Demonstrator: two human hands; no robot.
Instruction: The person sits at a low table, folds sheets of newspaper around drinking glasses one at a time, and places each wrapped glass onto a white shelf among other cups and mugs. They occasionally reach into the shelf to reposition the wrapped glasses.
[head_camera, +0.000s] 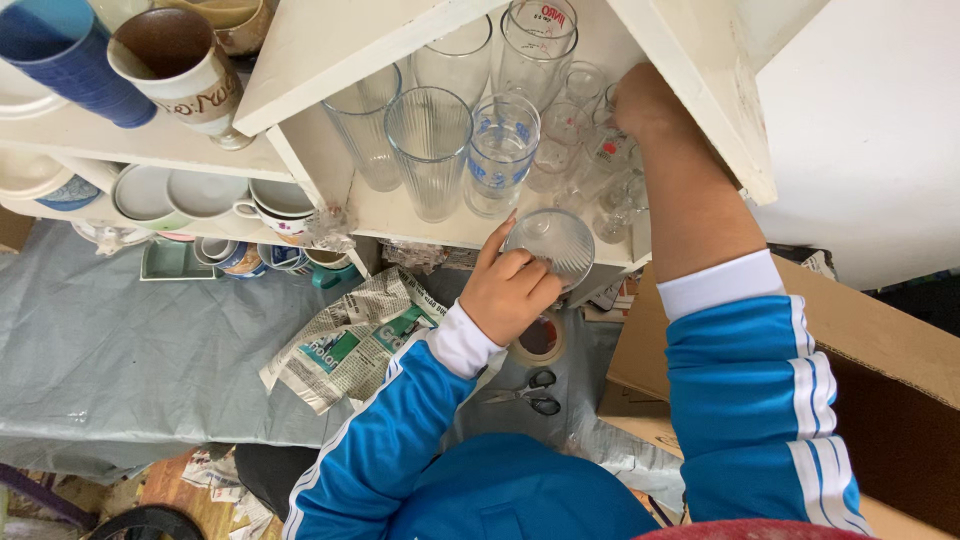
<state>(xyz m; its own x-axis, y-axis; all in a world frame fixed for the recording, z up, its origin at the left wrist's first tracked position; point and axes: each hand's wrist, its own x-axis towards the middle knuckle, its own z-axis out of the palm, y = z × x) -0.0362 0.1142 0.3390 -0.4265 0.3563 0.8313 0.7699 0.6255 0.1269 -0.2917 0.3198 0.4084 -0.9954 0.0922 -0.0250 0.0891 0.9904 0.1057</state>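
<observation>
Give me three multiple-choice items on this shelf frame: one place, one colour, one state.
1. Where do the scissors lie?
A. on the grey sheet below the shelf
B. on the shelf among the glasses
C. inside the cardboard box

2. What colour are the person's jacket sleeves?
A. red with black stripes
B. blue with white stripes
C. plain green

3. What is the left hand doing?
A. resting flat on the newspaper
B. hanging free, holding nothing
C. holding a clear ribbed glass at the shelf edge

Key: 1 A, they lie on the grey sheet beside the tape roll. 2 B, blue fabric shows white stripes. 3 C, the fingers curl round the glass.
</observation>
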